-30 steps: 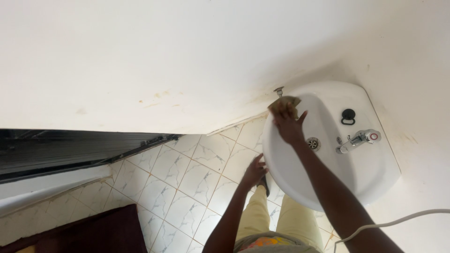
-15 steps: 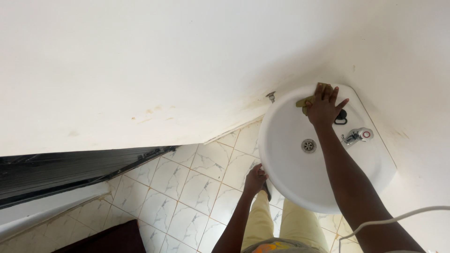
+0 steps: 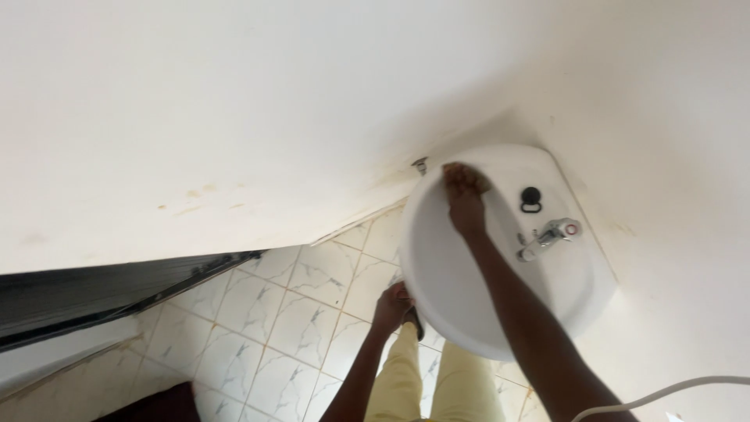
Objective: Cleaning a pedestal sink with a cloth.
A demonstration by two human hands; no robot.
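A white round wash basin [image 3: 574, 285] is fixed to the white wall at the right. My right hand [image 3: 464, 194] presses on the basin's upper left rim, fingers curled over a brownish cloth [image 3: 478, 181] that is mostly hidden under them. My left hand [image 3: 391, 305] grips the basin's lower left edge from below. A chrome tap [image 3: 547, 236] and a black plug [image 3: 530, 198] sit on the basin's right side.
White stained walls meet in the corner above the basin. A small metal fitting [image 3: 420, 165] sticks out of the wall beside the rim. The floor [image 3: 301, 312] has white marbled tiles. A dark door [image 3: 94, 293] lies left. A white cable [image 3: 664, 391] crosses bottom right.
My right hand slid with the cloth from the basin's top rim near the plug back to the upper left rim. The view shifted, so the basin sits further left.
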